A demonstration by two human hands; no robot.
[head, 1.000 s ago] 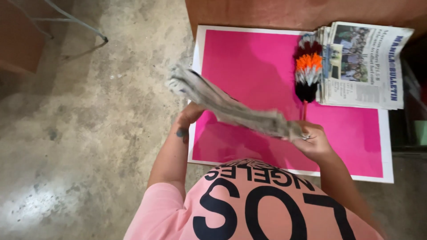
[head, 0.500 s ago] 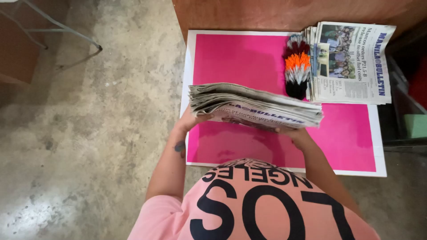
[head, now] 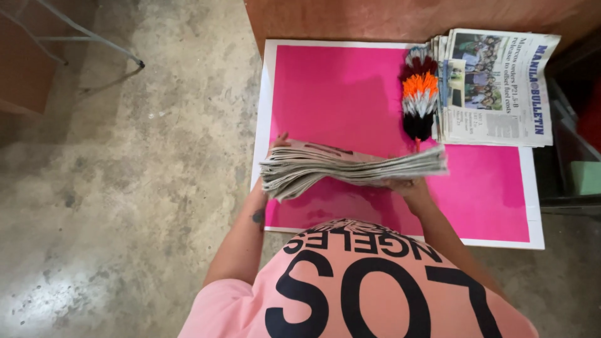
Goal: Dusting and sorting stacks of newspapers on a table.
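Gripping newspaper stack (head: 350, 168), both hands

Lighting moderate, soft, diffuse; source not visible. Pink board (head: 350, 100) evenly lit, saturated, no glare. Soft shadow on board directly beneath newspaper bundle (head: 350, 168). Concrete floor (head: 125, 188) left of board shows pale sheen toward lower left corner. Area right of board dark, detail lost. Focus sharp on board and folded newspaper stack (head: 494, 87) at its upper right. Slight motion blur on bundle's edges. Mild wide-angle stretch at frame edges.
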